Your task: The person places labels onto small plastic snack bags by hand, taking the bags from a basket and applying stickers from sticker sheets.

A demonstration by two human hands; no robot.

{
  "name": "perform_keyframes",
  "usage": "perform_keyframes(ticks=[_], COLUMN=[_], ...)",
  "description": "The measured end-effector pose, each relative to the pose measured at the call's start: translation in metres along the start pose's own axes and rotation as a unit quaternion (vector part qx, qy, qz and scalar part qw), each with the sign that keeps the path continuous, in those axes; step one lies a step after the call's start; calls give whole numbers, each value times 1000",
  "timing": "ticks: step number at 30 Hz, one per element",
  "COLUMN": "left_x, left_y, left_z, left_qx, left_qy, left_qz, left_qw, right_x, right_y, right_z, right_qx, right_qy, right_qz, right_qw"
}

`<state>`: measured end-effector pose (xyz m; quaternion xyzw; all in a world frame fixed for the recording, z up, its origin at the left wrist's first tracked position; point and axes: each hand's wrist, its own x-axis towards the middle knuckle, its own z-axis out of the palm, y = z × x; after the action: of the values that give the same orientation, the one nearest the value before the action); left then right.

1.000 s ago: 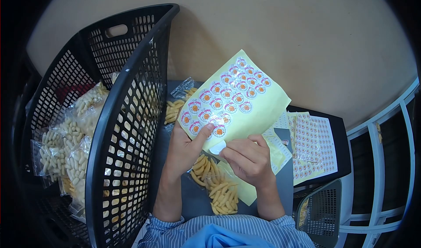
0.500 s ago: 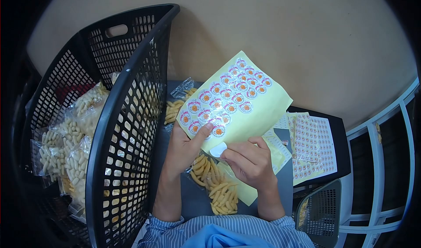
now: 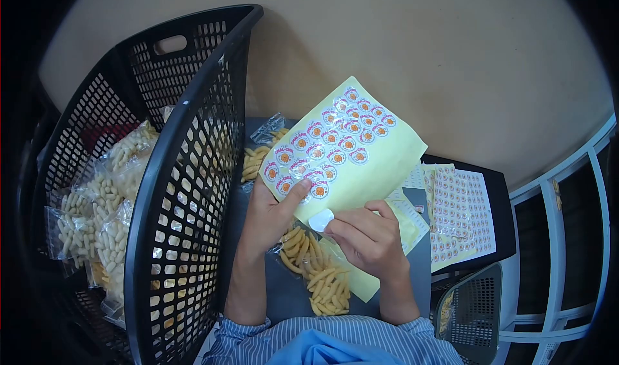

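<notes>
My left hand [image 3: 276, 213] grips a pale yellow sticker sheet [image 3: 380, 165] by its lower left corner, thumb on top. Round printed stickers cover its left and upper part; the rest is bare backing. Between the thumb and fingers of my right hand [image 3: 367, 236] is a round sticker [image 3: 320, 220], its white side showing, close to the sheet's lower edge. Below my hands lies a clear bag of yellowish curved snack sticks [image 3: 329, 291]. Another snack bag [image 3: 256, 162] is partly hidden behind the sheet and my left hand.
A tall black perforated basket [image 3: 187, 120] on the left holds several bags of pale snacks [image 3: 103, 204]. More sticker sheets [image 3: 454, 204] lie to the right on a dark surface. A smaller dark basket [image 3: 474, 307] stands at the lower right, near a light metal frame [image 3: 554, 262].
The sticker sheet has shifted very slightly to the left. Both hands keep the same hold, and the round sticker stays between my right fingers.
</notes>
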<state>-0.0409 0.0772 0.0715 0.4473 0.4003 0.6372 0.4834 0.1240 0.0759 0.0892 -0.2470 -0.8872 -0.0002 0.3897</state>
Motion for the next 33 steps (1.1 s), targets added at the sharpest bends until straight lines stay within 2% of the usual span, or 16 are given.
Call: perform_keyframes(ticks=[18,20,21,22,23,24,26,27,29,32,33], left_x=[7,11,12,14,16,18,23,26,29,30,30], left_y=[-8,-15,-17,-19,-23,-28,-49,-57,-70,-76,-75], left_z=[-10,-22,-26,-29,-33,-38,-48,-54,-56,-50,-45], left_qx=[18,107,109,110,175,239,234,271,305,356,393], left_qy=[-13,26,15,15,19,23,34,9,-16,14,64], left_qz=[1,-6,-7,-10,-17,-22,-38,-65,-90,-76,-46], left_qw=[1000,994,994,994,984,971,971,960,948,931,916], right_x=[0,-1,-2,-2,-4,-11,-18,-26,-47,-80,-89], right_y=[-6,-10,-9,-7,-5,0,5,8,16,13,13], right_z=[-10,-17,-19,-22,-24,-22,-20,-18,-9,11,14], right_qx=[25,41,42,49,56,74,124,122,204,255,255], right_qy=[-3,38,37,63,90,86,64,64,-56,-102,-136], right_qz=[-3,-21,-19,4,28,67,146,148,224,264,268], right_qw=[1000,998,998,997,994,991,979,979,951,925,919])
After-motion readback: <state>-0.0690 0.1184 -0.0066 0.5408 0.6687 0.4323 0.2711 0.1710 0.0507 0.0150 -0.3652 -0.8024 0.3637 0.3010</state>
